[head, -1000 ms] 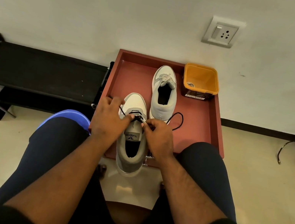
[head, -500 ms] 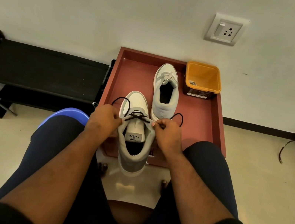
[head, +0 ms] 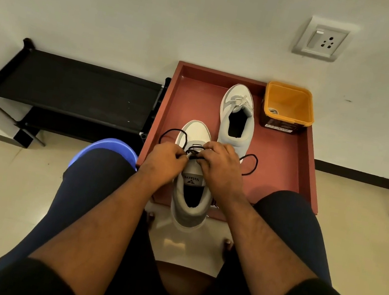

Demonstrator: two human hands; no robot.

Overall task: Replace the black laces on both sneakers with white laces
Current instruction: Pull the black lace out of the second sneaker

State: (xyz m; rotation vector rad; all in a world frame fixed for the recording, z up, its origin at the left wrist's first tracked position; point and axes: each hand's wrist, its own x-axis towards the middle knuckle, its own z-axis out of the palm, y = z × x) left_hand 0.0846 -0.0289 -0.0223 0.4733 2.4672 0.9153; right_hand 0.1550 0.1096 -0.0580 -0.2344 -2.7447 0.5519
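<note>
Since the earlier frame, right hand (head: 220, 168) crossed inward; I judged both it and left hand (head: 164, 161) apparently pinched the limp black lace (head: 196, 151), best gripped beside the eyelets.

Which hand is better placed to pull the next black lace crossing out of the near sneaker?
Probably the right hand: its fingers lie over the black lace crossings on the near sneaker. The left hand sits at the side, seemingly pinching a strand.

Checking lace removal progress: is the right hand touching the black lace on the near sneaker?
Touching. The head view shows the right hand fingers pinching the black lace over the near sneaker.
</note>
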